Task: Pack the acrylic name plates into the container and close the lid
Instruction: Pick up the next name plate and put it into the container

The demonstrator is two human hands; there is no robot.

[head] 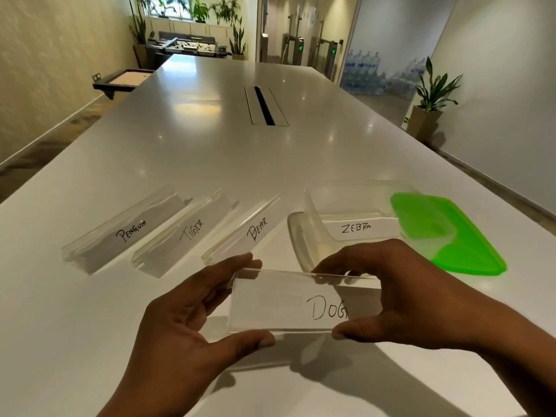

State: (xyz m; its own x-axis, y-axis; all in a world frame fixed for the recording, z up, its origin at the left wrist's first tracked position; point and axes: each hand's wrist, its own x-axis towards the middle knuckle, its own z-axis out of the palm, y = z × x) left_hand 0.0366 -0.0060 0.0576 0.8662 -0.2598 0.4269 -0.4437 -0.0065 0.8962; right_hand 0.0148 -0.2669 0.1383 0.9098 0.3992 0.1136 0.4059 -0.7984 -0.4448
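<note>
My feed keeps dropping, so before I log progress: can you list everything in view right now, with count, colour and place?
DOG name plate: 1, clear acrylic, held above the near table edge.
PENGUIN, TIGER, BEAR name plates: 3, clear, in a row on the table, left of the container.
ZEBRA name plate: 1, clear, inside the container.
Container: 1, clear, open, centre-right.
Lid: 1, green, on the table, right of the container.
Table: 1, white.
Potted plant: 1, green, on the floor at right.
Water bottles: stack, blue, far right.
Left hand: gripping the DOG plate's left end.
Right hand: gripping its right end.
</note>
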